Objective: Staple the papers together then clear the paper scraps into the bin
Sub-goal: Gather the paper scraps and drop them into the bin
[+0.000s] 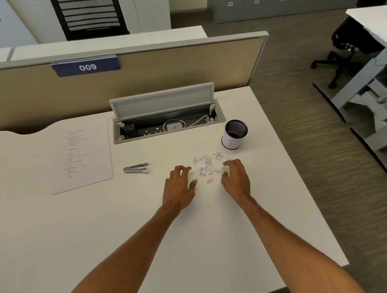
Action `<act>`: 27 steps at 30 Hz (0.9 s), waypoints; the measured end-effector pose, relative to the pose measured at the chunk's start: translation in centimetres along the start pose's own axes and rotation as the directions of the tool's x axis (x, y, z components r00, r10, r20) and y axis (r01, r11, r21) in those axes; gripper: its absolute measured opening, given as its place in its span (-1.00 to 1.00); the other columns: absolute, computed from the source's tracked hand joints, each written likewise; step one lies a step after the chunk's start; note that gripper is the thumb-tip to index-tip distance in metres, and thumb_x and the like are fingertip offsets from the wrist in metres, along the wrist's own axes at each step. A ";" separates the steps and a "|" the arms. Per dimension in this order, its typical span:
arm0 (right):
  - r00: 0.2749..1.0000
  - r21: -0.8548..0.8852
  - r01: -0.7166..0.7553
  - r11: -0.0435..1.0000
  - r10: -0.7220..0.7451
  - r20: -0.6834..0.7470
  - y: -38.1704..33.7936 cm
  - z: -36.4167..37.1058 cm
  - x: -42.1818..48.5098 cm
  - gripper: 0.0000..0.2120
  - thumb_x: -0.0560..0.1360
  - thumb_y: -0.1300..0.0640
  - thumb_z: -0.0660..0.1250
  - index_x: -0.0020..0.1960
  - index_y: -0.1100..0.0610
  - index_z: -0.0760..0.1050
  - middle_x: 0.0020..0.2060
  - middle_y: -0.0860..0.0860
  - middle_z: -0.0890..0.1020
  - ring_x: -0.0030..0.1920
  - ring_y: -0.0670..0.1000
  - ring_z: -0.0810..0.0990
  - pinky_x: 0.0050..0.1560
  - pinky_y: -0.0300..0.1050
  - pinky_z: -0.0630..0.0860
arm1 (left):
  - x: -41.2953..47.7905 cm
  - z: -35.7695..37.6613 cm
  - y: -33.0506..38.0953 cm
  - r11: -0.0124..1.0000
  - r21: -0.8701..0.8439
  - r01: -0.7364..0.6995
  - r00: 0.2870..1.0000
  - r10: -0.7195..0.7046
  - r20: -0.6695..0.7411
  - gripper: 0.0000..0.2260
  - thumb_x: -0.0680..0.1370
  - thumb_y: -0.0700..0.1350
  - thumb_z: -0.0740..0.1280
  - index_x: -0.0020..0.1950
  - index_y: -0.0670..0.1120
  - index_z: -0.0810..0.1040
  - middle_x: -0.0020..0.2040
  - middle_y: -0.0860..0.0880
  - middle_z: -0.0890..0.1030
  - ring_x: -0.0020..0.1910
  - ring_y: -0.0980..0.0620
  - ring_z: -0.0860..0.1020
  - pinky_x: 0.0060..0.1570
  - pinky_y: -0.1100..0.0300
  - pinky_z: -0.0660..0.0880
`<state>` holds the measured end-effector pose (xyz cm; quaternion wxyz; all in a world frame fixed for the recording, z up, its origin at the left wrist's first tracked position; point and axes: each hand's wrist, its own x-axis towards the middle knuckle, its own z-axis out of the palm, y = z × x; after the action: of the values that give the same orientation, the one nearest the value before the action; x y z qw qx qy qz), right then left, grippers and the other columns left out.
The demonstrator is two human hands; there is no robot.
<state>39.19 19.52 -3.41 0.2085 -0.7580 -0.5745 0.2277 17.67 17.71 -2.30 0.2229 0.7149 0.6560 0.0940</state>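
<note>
— Two hands are seen over a white worktop (102, 232); how are they set?

— The left hand (179, 188) and the right hand (235, 180) are held palm-down on either side of the paper scraps (207, 167), fingers loosely curled. Each grip is spread and nothing is pinched; whether the right fingertips touch a scrap cannot be told.

— Where are the task's things placed?

— The scraps are scattered near the right edge, between the hands and the bin (234, 134), a small dark mesh cup with a white band, stood upright just beyond them. The stapler (136, 168) is laid well to the left of the hands, and the papers (83, 156) are rested flat further left.

— And the surroundings?

— A cable tray (165, 123) is sunk into the worktop with its lid propped open. A beige partition (137, 81) with a blue label reading 009 is stood behind. Grey-brown carpet (300, 116), a black office chair (341, 51) and grey cabinets (280, 0) are seen to the right.
</note>
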 end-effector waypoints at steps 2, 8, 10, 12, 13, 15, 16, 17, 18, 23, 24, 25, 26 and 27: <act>0.998 -0.018 -0.052 0.998 0.052 -0.017 0.6 -0.5 1.6 -0.60 0.55 0.29 0.34 0.38 0.11 0.53 0.32 0.05 0.51 0.36 0.11 0.51 0.11 0.04 0.57 | 1.6 0.5 1.0 0.999 0.010 0.030 0.998 -0.031 0.060 -0.31 0.65 0.29 0.36 0.68 -0.03 0.32 0.63 -0.08 0.36 0.53 -0.19 0.43 0.43 -0.16 0.46; 0.992 -0.102 -0.125 0.987 0.127 0.019 1.0 -0.7 5.1 -0.55 0.54 0.35 0.32 0.43 0.22 0.46 0.33 0.14 0.45 0.40 0.17 0.42 0.13 0.08 0.55 | 5.6 1.9 3.1 0.997 0.044 0.064 0.986 -0.070 0.153 0.06 0.45 0.44 0.50 0.74 -0.02 0.10 0.74 -0.08 0.13 0.63 -0.20 0.30 0.54 -0.23 0.38; 0.994 -0.099 -0.100 0.990 0.103 0.031 0.9 -0.4 5.8 -0.57 0.53 0.36 0.33 0.40 0.24 0.48 0.32 0.15 0.45 0.38 0.18 0.43 0.11 0.09 0.57 | 6.6 2.2 3.4 0.997 0.046 0.062 0.985 -0.068 0.158 0.08 0.43 0.42 0.54 0.74 -0.02 0.10 0.74 -0.08 0.12 0.63 -0.21 0.29 0.55 -0.24 0.37; 0.997 -0.083 -0.060 0.995 0.064 0.037 0.6 0.0 6.4 -0.54 0.51 0.38 0.35 0.41 0.24 0.48 0.32 0.14 0.46 0.37 0.18 0.45 0.13 0.10 0.59 | 7.3 2.5 3.6 0.997 0.052 0.062 0.986 -0.069 0.152 0.07 0.43 0.38 0.57 0.74 -0.03 0.12 0.72 -0.09 0.15 0.62 -0.22 0.31 0.54 -0.23 0.38; 0.999 -0.081 -0.033 0.996 0.037 0.040 0.4 0.3 6.6 -0.51 0.50 0.39 0.36 0.42 0.24 0.48 0.33 0.14 0.47 0.37 0.19 0.46 0.14 0.10 0.60 | 7.6 2.5 3.7 0.997 0.054 0.061 0.987 -0.068 0.146 0.05 0.44 0.36 0.58 0.73 -0.04 0.14 0.71 -0.09 0.17 0.61 -0.22 0.32 0.53 -0.22 0.39; 0.998 -0.092 0.022 0.996 -0.017 0.058 0.1 0.8 6.7 -0.50 0.49 0.40 0.38 0.42 0.25 0.49 0.34 0.15 0.48 0.36 0.19 0.49 0.14 0.08 0.60 | 8.1 2.6 3.6 0.997 0.052 0.057 0.989 -0.063 0.132 0.01 0.45 0.32 0.59 0.72 -0.05 0.18 0.69 -0.11 0.21 0.58 -0.22 0.36 0.49 -0.20 0.43; 0.997 -0.103 0.045 0.994 -0.038 0.070 -0.1 1.0 6.7 -0.50 0.49 0.39 0.40 0.42 0.25 0.50 0.34 0.15 0.48 0.34 0.19 0.50 0.13 0.07 0.60 | 8.3 2.6 3.5 0.997 0.044 0.057 0.990 -0.063 0.128 -0.01 0.45 0.30 0.59 0.71 -0.05 0.20 0.68 -0.11 0.23 0.57 -0.22 0.37 0.48 -0.19 0.45; 0.995 -0.115 0.065 0.991 -0.056 0.083 -0.2 1.2 6.6 -0.50 0.49 0.38 0.42 0.42 0.25 0.50 0.33 0.16 0.48 0.33 0.18 0.52 0.12 0.05 0.60 | 8.4 2.6 3.4 0.998 0.033 0.058 0.990 -0.062 0.127 -0.03 0.46 0.29 0.59 0.70 -0.05 0.22 0.68 -0.11 0.24 0.56 -0.22 0.38 0.47 -0.18 0.46; 0.993 -0.122 0.087 0.989 -0.076 0.094 -0.3 1.4 6.6 -0.51 0.49 0.38 0.43 0.41 0.25 0.51 0.32 0.16 0.49 0.31 0.18 0.53 0.11 0.04 0.60 | 8.5 2.6 3.3 0.998 0.019 0.057 0.990 -0.059 0.126 -0.06 0.48 0.28 0.58 0.70 -0.05 0.24 0.67 -0.11 0.26 0.55 -0.22 0.39 0.47 -0.17 0.46; 0.982 -0.137 0.181 0.974 -0.172 0.076 -0.4 1.9 6.2 -0.55 0.49 0.41 0.43 0.36 0.23 0.56 0.24 0.14 0.56 0.17 0.18 0.63 0.00 0.01 0.65 | 8.4 2.1 2.8 0.996 -0.066 0.060 0.996 -0.055 0.073 -0.23 0.59 0.29 0.46 0.67 -0.05 0.31 0.66 -0.10 0.30 0.54 -0.21 0.43 0.47 -0.14 0.49; 0.983 -0.147 0.181 0.972 -0.174 0.057 -0.5 1.8 6.2 -0.53 0.47 0.41 0.46 0.36 0.23 0.56 0.23 0.14 0.57 0.17 0.18 0.64 -0.02 0.02 0.67 | 8.4 2.0 2.6 0.995 -0.077 0.071 0.996 -0.066 0.065 -0.20 0.57 0.33 0.45 0.67 -0.04 0.30 0.66 -0.09 0.30 0.54 -0.20 0.43 0.47 -0.15 0.51; 0.982 -0.164 0.187 0.969 -0.181 0.048 -0.5 1.8 6.3 -0.49 0.45 0.41 0.48 0.38 0.23 0.55 0.25 0.15 0.56 0.20 0.18 0.63 -0.03 0.03 0.68 | 8.4 1.9 2.3 0.994 -0.078 0.081 0.995 -0.076 0.067 -0.14 0.53 0.39 0.46 0.67 -0.03 0.29 0.66 -0.09 0.29 0.55 -0.19 0.43 0.47 -0.16 0.52; 0.979 -0.187 0.203 0.961 -0.195 0.060 -0.6 1.8 6.5 -0.42 0.42 0.42 0.50 0.41 0.24 0.52 0.28 0.16 0.55 0.27 0.19 0.61 -0.01 0.04 0.68 | 8.4 1.8 2.1 0.995 -0.067 0.080 0.994 -0.074 0.079 -0.07 0.48 0.44 0.47 0.68 -0.02 0.26 0.65 -0.09 0.29 0.54 -0.19 0.42 0.46 -0.17 0.52; 0.973 -0.216 0.225 0.950 -0.209 0.094 -0.8 1.7 6.6 -0.35 0.39 0.42 0.52 0.46 0.26 0.47 0.33 0.18 0.53 0.34 0.20 0.56 0.03 0.05 0.68 | 8.4 1.7 1.9 0.997 -0.046 0.065 0.993 -0.060 0.097 0.00 0.44 0.47 0.48 0.69 -0.02 0.24 0.65 -0.09 0.29 0.53 -0.19 0.42 0.45 -0.17 0.52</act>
<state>39.15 26.17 -5.04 0.1250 -0.7006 -0.6832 0.1633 21.10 25.50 -4.32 0.2744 0.6919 0.6642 0.0690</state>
